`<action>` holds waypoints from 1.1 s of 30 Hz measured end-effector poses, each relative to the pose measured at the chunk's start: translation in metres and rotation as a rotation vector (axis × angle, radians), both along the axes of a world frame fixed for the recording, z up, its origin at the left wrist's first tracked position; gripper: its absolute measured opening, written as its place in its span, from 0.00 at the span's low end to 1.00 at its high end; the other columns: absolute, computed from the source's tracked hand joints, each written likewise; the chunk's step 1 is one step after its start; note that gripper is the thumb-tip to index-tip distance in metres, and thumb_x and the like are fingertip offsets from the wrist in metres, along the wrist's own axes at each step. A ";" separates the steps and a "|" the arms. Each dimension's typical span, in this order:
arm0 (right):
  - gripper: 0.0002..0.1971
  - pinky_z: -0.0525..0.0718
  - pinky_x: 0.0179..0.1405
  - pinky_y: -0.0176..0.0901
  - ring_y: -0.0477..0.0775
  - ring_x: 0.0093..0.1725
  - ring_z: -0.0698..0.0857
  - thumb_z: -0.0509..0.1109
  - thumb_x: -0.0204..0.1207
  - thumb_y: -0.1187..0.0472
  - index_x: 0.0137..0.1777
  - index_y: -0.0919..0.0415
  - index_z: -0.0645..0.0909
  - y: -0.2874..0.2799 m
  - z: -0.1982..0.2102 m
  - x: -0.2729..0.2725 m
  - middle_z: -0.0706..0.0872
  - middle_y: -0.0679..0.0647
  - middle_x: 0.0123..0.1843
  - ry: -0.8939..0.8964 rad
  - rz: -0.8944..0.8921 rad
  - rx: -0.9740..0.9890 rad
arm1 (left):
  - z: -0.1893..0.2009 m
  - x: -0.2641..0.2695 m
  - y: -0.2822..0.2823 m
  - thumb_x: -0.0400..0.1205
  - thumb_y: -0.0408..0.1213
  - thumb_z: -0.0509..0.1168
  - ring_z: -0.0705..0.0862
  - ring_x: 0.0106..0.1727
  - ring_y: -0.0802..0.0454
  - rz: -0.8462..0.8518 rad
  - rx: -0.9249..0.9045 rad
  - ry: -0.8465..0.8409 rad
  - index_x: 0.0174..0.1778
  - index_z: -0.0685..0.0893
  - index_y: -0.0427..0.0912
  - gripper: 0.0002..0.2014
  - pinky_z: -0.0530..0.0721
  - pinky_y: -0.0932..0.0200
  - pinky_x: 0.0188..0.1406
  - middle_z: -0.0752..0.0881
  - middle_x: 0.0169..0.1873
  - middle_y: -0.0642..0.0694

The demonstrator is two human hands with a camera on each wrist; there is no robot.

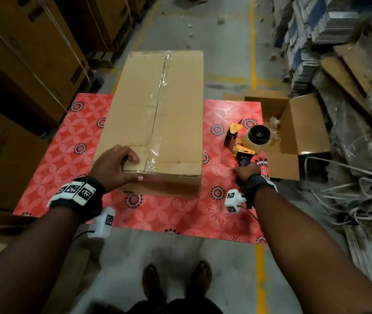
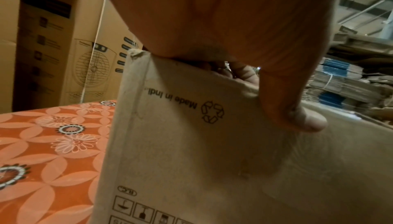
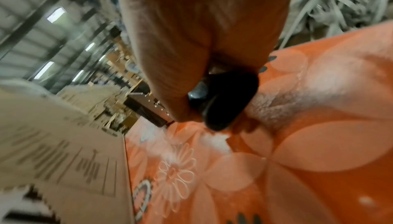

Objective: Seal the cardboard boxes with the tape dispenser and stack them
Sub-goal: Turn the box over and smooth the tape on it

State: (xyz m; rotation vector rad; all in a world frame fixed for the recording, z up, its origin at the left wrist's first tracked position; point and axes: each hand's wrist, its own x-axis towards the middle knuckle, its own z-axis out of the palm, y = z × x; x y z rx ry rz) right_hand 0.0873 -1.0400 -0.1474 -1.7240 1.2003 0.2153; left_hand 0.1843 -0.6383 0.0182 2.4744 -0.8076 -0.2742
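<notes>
A long brown cardboard box [image 1: 157, 114] lies on the red flowered table [image 1: 67, 141], clear tape running along its top seam. My left hand [image 1: 117, 166] grips its near left corner, fingers on top and thumb on the near face; the left wrist view shows the thumb [image 2: 297, 115] pressed on the box [image 2: 191, 143] beside a recycling mark. A yellow and black tape dispenser [image 1: 248, 139] lies on the table to the right. My right hand [image 1: 246, 172] grips its black handle [image 3: 225, 103].
An open cardboard box [image 1: 293, 132] sits off the table's right edge. Tall cartons [image 1: 21, 64] stand at the left. Flattened cardboard stacks [image 1: 330, 30] and loose strapping [image 1: 350, 189] crowd the right. A concrete aisle [image 1: 221, 46] with yellow lines runs ahead.
</notes>
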 end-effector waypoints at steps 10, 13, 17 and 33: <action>0.18 0.92 0.42 0.60 0.64 0.41 0.90 0.79 0.69 0.49 0.48 0.64 0.85 0.019 0.017 -0.006 0.89 0.61 0.43 -0.071 -0.080 -0.103 | -0.001 -0.001 -0.001 0.60 0.48 0.85 0.78 0.42 0.58 0.036 0.029 -0.006 0.44 0.80 0.57 0.23 0.72 0.63 0.37 0.80 0.44 0.51; 0.22 0.91 0.44 0.62 0.66 0.42 0.90 0.78 0.69 0.43 0.47 0.65 0.86 0.037 0.030 -0.014 0.90 0.63 0.44 -0.139 -0.092 -0.169 | -0.002 -0.001 -0.001 0.58 0.55 0.83 0.78 0.43 0.53 0.026 0.026 -0.032 0.45 0.80 0.56 0.24 0.74 0.57 0.39 0.79 0.43 0.51; 0.27 0.90 0.43 0.59 0.66 0.40 0.88 0.71 0.68 0.31 0.35 0.58 0.82 0.058 0.069 -0.021 0.89 0.61 0.38 -0.290 -0.103 -0.208 | -0.004 -0.004 0.000 0.61 0.55 0.82 0.79 0.44 0.50 0.023 0.045 -0.106 0.46 0.80 0.56 0.24 0.77 0.54 0.42 0.79 0.44 0.51; 0.06 0.82 0.33 0.38 0.38 0.34 0.85 0.76 0.70 0.59 0.46 0.54 0.83 0.207 0.189 -0.068 0.87 0.46 0.35 -0.692 0.264 -0.419 | 0.026 -0.040 0.022 0.82 0.52 0.65 0.83 0.42 0.53 0.198 -0.459 0.104 0.42 0.83 0.52 0.09 0.80 0.52 0.48 0.86 0.44 0.50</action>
